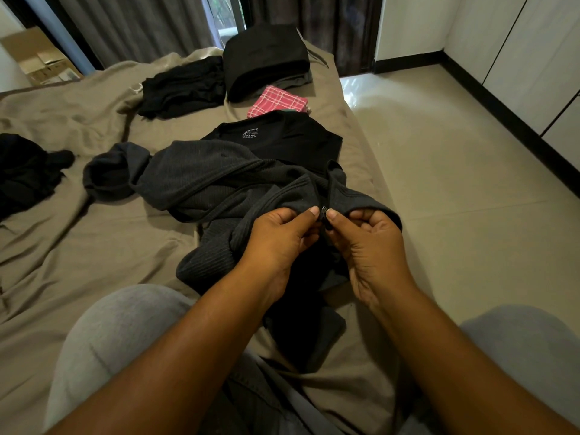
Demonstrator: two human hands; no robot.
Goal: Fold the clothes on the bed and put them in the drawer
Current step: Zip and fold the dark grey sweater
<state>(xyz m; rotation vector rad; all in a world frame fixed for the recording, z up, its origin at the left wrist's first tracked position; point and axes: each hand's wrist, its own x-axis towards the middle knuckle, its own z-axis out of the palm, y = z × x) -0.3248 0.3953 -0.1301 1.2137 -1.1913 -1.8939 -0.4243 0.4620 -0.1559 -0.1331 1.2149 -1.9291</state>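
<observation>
Dim daylight, floor glare, wide-angle warp.

Glossy beige floor tiles at right, grey curtains flanking a bright window, white panels, perhaps wardrobe doors.

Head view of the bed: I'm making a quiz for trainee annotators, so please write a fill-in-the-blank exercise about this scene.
1. The left hand and right hand pinch the ____ of the grey jacket.
2. The checked cloth beyond the black T-shirt is ____ and white.
3. The tiled floor lies on the person's ____ side of the bed.
Missing words: zipper; pink; right.
</observation>
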